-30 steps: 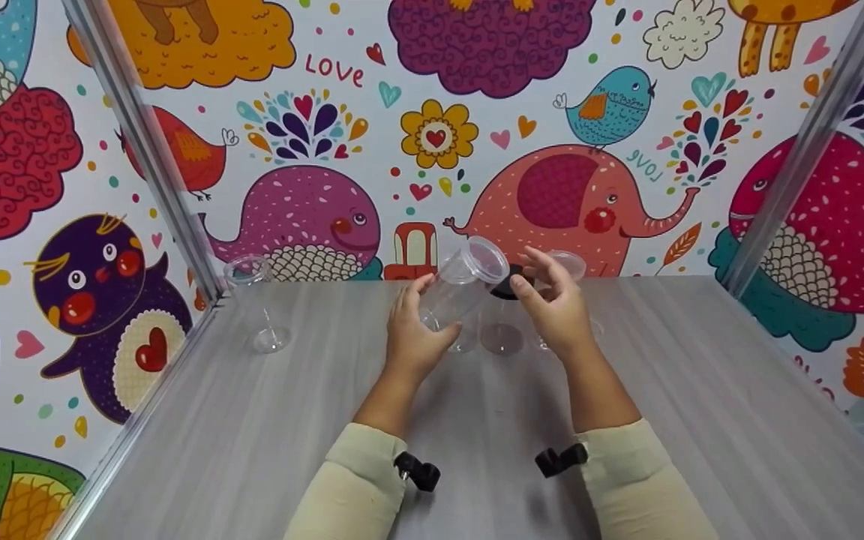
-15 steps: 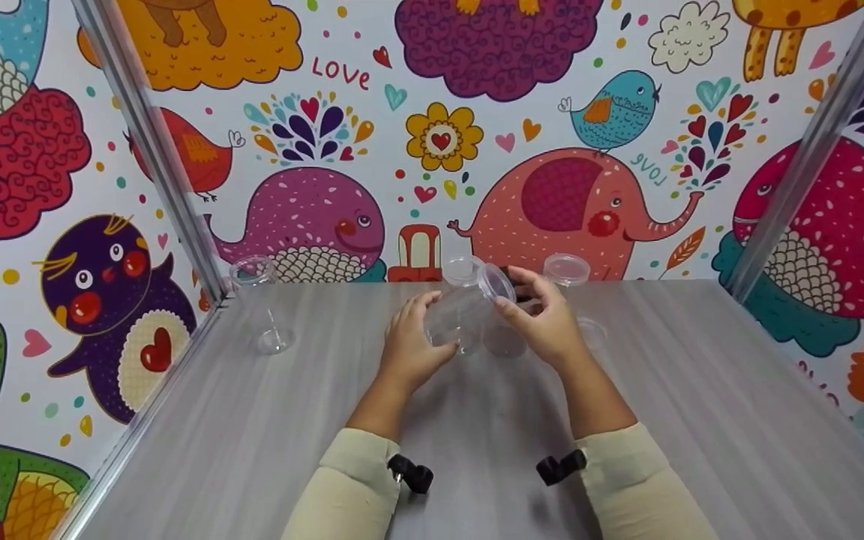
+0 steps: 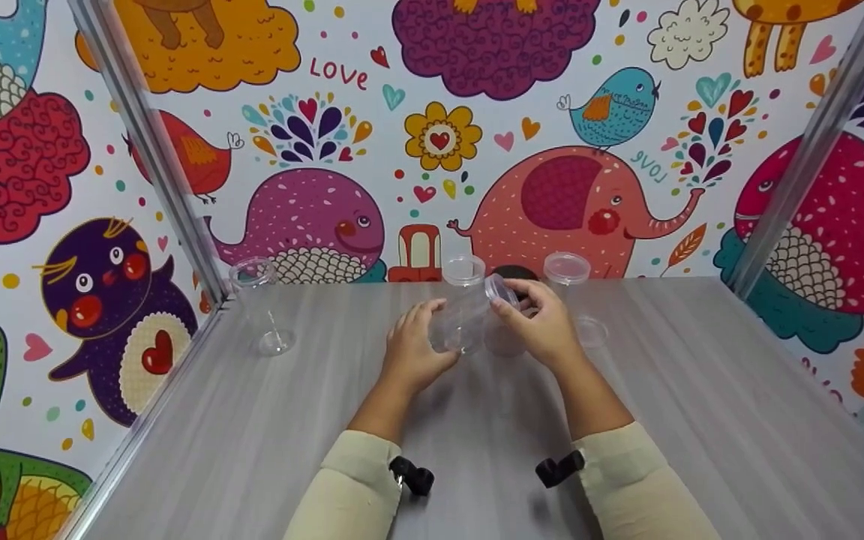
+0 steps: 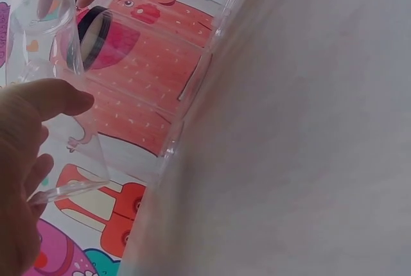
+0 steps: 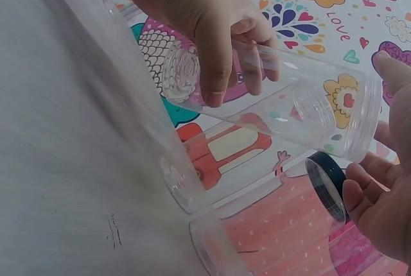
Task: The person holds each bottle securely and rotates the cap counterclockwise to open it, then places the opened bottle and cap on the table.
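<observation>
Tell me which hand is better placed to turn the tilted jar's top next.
Probably the right hand: it is at the top of the tilted jar, while the left hand grips it lower.

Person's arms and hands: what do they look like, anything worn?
Left hand and right hand: bare, no gloves. Left sleeve and right sleeve: pale cream, plain, with a cuff band, ending partway down the forearm. A small black, lobed fitting sits at the inner side of each cuff: left fitting, right fitting. No cables visible.
</observation>
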Action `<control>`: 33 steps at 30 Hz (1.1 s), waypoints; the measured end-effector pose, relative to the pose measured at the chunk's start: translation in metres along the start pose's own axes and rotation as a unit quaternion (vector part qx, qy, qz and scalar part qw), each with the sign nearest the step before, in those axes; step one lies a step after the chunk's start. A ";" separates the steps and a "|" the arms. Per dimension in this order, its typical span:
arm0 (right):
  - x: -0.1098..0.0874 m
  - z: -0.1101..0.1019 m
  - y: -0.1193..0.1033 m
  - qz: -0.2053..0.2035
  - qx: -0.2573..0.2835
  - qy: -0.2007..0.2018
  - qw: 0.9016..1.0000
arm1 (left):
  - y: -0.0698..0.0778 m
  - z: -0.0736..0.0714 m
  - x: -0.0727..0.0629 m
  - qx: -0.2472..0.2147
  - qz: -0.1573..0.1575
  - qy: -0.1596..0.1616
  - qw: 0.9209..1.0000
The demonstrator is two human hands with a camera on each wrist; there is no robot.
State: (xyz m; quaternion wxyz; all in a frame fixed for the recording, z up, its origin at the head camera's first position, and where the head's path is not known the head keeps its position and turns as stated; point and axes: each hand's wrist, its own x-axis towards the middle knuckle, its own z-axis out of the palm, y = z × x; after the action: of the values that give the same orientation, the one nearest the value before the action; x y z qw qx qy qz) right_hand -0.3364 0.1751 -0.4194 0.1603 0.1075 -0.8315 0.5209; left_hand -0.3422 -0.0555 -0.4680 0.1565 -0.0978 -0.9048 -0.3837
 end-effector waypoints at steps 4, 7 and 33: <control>0.000 0.001 0.001 -0.004 -0.004 0.014 1.000 | 0.001 0.001 0.000 0.003 0.002 -0.003 1.000; 0.000 0.000 0.002 -0.006 0.002 0.014 1.000 | 0.001 0.001 0.000 0.000 0.002 -0.006 1.000; -0.001 -0.010 0.002 -0.044 0.108 -0.035 0.993 | 0.005 -0.001 -0.002 -0.051 -0.020 -0.057 0.997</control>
State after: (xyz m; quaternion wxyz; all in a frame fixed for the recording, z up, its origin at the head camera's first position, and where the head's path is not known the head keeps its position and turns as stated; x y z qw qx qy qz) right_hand -0.3347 0.1849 -0.4178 0.1415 0.1792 -0.7697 0.5962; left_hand -0.3385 -0.0530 -0.4649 0.0913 -0.1090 -0.8932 -0.4265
